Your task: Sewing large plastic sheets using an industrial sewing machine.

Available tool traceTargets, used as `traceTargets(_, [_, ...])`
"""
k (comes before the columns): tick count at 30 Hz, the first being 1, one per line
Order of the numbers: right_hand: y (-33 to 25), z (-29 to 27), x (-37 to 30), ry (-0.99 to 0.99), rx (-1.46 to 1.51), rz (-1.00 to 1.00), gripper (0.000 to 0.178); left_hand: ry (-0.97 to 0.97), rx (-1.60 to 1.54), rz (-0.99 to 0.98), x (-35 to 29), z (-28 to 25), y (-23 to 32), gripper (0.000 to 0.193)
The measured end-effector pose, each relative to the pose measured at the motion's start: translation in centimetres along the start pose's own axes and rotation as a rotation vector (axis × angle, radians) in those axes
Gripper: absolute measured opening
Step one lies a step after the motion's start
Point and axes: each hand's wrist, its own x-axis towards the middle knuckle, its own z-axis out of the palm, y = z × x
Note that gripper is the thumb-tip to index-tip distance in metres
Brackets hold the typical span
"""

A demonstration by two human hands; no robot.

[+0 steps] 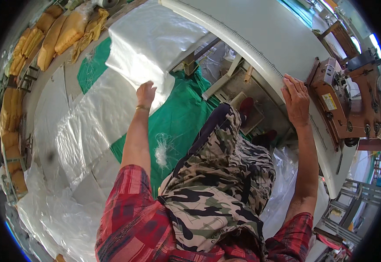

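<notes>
A glossy white plastic sheet (pixel 155 37) drapes off the work table and down toward the floor at the left. In front of its lower edge is my left hand (pixel 145 94), its fingers curled closed; whether they pinch the sheet is hidden from me. My right hand (pixel 296 99) lies open on the rounded front edge of the pale table (pixel 260 28), fingers stretched out together. Just right of that hand stands a brown sewing machine (pixel 334 100), mounted at the table.
Green cloth (pixel 179 113) lies below the table, with a tangle of white threads (pixel 161 153) on it. Clear plastic film (pixel 64 214) heaps at the lower left. Yellow-orange stuffed sacks (pixel 70 32) line the far left. Under the table are a metal frame and my feet.
</notes>
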Motion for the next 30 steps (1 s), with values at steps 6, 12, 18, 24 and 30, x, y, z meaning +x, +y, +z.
traceTargets(6, [-0.3,0.1,0.3,-0.076,-0.045,0.050,0.034,0.086,0.054,0.130,9.7,3.4,2.8,0.029])
traceTargets(12, [0.0,0.0,0.2,-0.150,-0.092,0.091,0.040,0.187,0.330,0.479,14.6,5.7,2.3,0.035])
traceTargets(18, [0.2,0.2,-0.3,-0.163,-0.136,0.092,0.043,-0.087,0.419,0.398,16.6,5.3,3.2,0.032])
traceTargets(24, [0.5,0.2,-0.4,-0.169,-0.133,0.089,0.042,-0.067,0.462,0.441,16.1,6.1,3.6,0.016])
traceTargets(30, [0.7,0.4,-0.8,-0.172,-0.140,0.093,0.042,-0.040,0.580,0.478,15.6,5.8,4.6,0.013])
